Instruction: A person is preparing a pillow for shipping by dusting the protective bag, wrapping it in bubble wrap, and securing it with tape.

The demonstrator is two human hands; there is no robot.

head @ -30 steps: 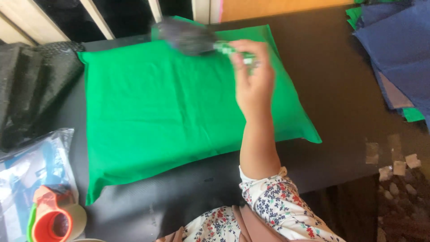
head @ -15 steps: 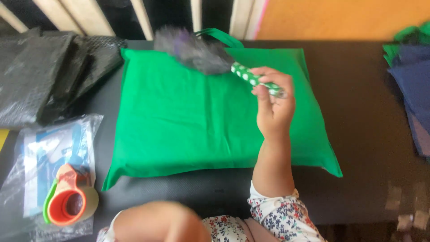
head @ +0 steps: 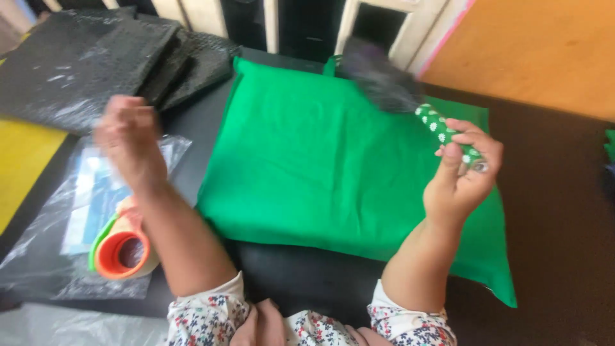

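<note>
A green fabric bag lies flat on the dark table. My right hand grips the green, white-dotted handle of a duster; its dark fluffy head is blurred over the bag's far edge. My left hand is raised above the table's left side, fingers loosely curled, holding nothing, over a clear plastic packet. A tape dispenser with an orange core sits just below that forearm.
Black bubble-wrap sheets are stacked at the far left. A yellow surface shows at the left edge. White railing bars stand behind the table, an orange wall at the right.
My left hand has come up into view over the plastic packet. The camera has swung to the right and closer. The right hand still holds the duster at the bag's far right.
</note>
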